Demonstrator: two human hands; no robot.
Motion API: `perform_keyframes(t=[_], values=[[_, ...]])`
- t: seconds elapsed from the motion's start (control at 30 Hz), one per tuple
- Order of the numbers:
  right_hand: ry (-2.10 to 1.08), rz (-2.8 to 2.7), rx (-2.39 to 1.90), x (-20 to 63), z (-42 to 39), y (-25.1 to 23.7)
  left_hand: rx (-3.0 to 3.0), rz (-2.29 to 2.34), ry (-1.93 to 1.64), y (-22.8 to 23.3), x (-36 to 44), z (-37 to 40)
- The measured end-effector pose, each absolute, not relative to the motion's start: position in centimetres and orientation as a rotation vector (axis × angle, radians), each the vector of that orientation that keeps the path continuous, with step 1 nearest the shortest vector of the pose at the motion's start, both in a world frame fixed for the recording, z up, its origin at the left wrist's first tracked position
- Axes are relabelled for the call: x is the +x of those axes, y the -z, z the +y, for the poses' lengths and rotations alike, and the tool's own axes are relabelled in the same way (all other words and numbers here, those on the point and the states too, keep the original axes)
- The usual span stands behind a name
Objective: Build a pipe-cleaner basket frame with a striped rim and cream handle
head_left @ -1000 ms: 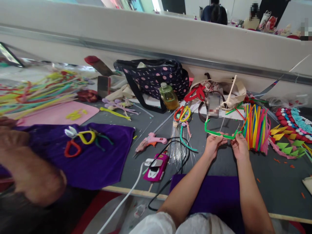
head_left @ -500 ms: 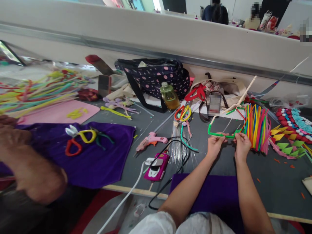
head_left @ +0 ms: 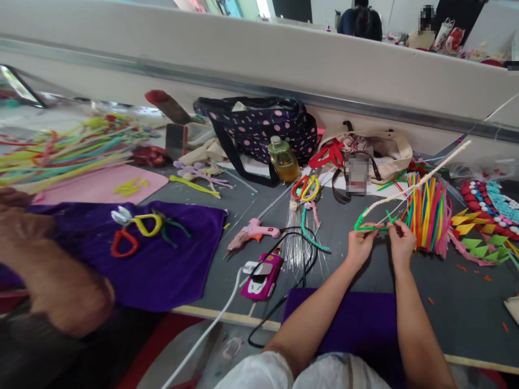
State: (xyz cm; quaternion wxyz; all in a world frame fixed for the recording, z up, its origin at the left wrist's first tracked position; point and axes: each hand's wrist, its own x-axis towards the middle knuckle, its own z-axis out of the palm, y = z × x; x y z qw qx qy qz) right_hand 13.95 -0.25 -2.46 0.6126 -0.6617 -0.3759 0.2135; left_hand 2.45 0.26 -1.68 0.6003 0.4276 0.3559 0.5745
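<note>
My left hand (head_left: 360, 244) and my right hand (head_left: 401, 242) are close together above the grey tabletop (head_left: 357, 270). Both pinch a bent green pipe cleaner (head_left: 367, 225), with the fingertips almost touching. A cream pipe cleaner (head_left: 421, 176) is joined to it and slants up to the right, over an upright bundle of coloured pipe cleaners (head_left: 425, 213) just right of my right hand.
A purple cloth (head_left: 357, 319) lies under my forearms. A pink glue gun (head_left: 252, 233), a pink phone (head_left: 261, 275) with cables, a bottle of yellow liquid (head_left: 283, 160) and a polka-dot bag (head_left: 259, 127) sit left. Another person's arm (head_left: 48, 270) rests by a second purple cloth (head_left: 162, 270) at far left.
My hands have drawn closer together, folding the green pipe cleaner into a tighter loop. The cream pipe cleaner has swung from nearly upright to slanting far right.
</note>
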Motion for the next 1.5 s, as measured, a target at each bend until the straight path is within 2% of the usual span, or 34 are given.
perform_keyframes(t=[0.43,0.77,0.93,1.2,1.5], values=[[-1.099,-0.617,-1.172,15.0,-0.3,1.8,0.631,0.663,-1.175,1.6,1.3,1.2],[-1.262,-0.686,-1.020,14.5,-0.4,1.4,0.519,0.614,-1.115,1.9,1.3,1.4],[-1.066,-0.700,-1.170,13.9,-0.1,1.9,0.547,0.686,-1.194,1.8,1.3,1.4],[-0.238,-1.085,-1.517,13.6,-0.7,1.5,0.650,0.794,-1.281,2.1,1.7,1.4],[-0.018,-1.305,-1.615,13.4,-0.7,1.7,0.882,0.849,-1.278,2.6,2.8,0.9]])
